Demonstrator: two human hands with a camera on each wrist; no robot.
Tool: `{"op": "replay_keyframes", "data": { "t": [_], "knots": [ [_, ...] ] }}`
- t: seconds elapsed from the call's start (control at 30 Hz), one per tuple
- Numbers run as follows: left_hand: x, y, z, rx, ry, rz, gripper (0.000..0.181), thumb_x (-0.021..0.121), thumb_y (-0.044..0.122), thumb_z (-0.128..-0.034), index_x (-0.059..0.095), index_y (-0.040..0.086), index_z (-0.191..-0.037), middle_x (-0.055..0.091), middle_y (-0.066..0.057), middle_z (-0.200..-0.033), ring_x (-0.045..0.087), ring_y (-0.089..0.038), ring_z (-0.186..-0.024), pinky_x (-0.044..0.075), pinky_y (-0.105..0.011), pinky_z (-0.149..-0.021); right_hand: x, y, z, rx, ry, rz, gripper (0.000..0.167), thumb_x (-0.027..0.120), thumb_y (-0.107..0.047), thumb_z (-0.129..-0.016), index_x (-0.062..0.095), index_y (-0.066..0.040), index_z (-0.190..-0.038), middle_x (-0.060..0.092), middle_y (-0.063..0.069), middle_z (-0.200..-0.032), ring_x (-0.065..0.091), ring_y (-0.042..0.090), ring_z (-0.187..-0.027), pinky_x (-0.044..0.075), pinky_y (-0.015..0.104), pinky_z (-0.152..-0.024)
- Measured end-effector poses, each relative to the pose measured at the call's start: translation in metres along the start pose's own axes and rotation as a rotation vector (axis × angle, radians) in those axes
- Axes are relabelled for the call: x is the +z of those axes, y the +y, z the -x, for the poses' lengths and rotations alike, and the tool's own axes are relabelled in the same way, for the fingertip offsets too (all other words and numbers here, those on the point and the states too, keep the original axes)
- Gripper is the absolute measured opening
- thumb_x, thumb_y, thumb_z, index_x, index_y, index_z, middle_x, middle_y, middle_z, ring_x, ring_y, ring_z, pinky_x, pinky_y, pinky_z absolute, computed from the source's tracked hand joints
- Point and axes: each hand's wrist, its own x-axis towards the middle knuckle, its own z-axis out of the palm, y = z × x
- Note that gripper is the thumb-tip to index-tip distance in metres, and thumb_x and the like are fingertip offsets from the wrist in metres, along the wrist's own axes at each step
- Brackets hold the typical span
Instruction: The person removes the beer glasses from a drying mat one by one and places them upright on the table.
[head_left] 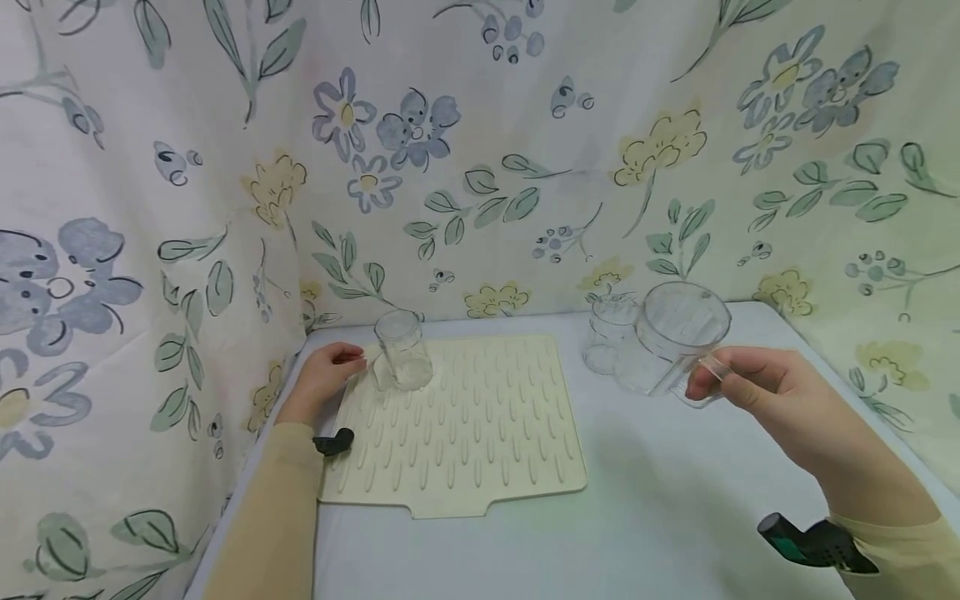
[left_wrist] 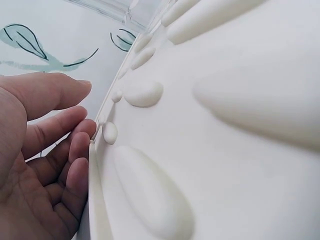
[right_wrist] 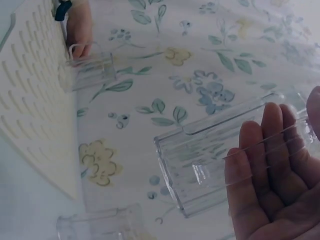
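Note:
My right hand (head_left: 780, 404) grips the handle of a clear pitcher (head_left: 682, 317) over the right side of the table. In the right wrist view its fingers (right_wrist: 265, 165) curl behind the see-through handle. I cannot tell whether the pitcher's base touches the table. A clear mug (head_left: 408, 367) stands upright on the cream ridged drying mat (head_left: 472, 417), near its back left corner, handle toward my left hand (head_left: 322, 383). That hand is loosely bent at the mat's left edge and holds nothing. In the left wrist view its fingertips (left_wrist: 79, 170) lie against the mat's rim.
Behind and left of the pitcher stands another clear cup (head_left: 603, 337), partly overlapped by it. A flower-patterned curtain (head_left: 480, 167) hangs behind and along the left of the white table (head_left: 637, 517). The mat's tab points to the front.

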Motion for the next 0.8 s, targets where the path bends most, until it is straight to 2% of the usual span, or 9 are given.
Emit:
{"op": "replay_keyframes", "data": {
  "t": [0.07,0.3,0.43,0.57,0.8],
  "knots": [
    [0.0,0.0,0.0,-0.004,-0.003,0.001,0.041,0.07,0.027,-0.1101,0.07,0.003,-0.142,0.069,-0.023,-0.14,0.064,-0.038,-0.127,0.053,-0.049,-0.105,-0.004,0.005,0.007,0.008,0.005,0.002,0.023,0.051,0.006,-0.114,0.072,0.004,-0.122,0.079,0.005,-0.114,0.074,0.017,-0.11,0.047,0.018,-0.104],
    [0.001,0.0,-0.001,-0.03,-0.01,0.022,0.04,0.068,0.031,-0.1118,0.07,0.004,-0.141,0.067,-0.024,-0.144,0.061,-0.041,-0.132,0.052,-0.053,-0.11,-0.016,0.016,0.031,0.096,0.079,0.102,0.027,0.048,0.013,-0.112,0.072,0.005,-0.123,0.08,0.004,-0.111,0.075,0.015,-0.107,0.049,0.015,-0.1],
    [0.001,0.001,-0.002,-0.03,-0.009,0.025,0.041,0.067,0.033,-0.1126,0.07,0.004,-0.141,0.066,-0.024,-0.146,0.061,-0.041,-0.133,0.052,-0.053,-0.11,-0.023,0.026,0.044,0.12,0.08,0.132,0.028,0.047,0.012,-0.113,0.072,0.006,-0.124,0.08,0.003,-0.112,0.075,0.013,-0.108,0.048,0.013,-0.099],
    [0.001,0.002,-0.002,-0.026,-0.004,0.03,0.042,0.066,0.033,-0.1129,0.07,0.004,-0.142,0.066,-0.024,-0.147,0.063,-0.04,-0.131,0.053,-0.051,-0.109,-0.029,0.034,0.056,0.159,0.084,0.169,0.028,0.047,0.011,-0.114,0.072,0.006,-0.124,0.081,0.001,-0.112,0.074,0.01,-0.109,0.048,0.011,-0.097],
    [0.001,0.001,0.002,-0.015,-0.001,0.037,0.045,0.066,0.034,-0.1133,0.068,0.003,-0.145,0.067,-0.023,-0.143,0.065,-0.035,-0.122,0.054,-0.043,-0.1,-0.035,0.05,0.075,0.256,0.112,0.22,0.028,0.046,0.005,-0.116,0.073,0.006,-0.125,0.083,-0.001,-0.112,0.074,0.006,-0.11,0.049,0.009,-0.093]
  ]
}}
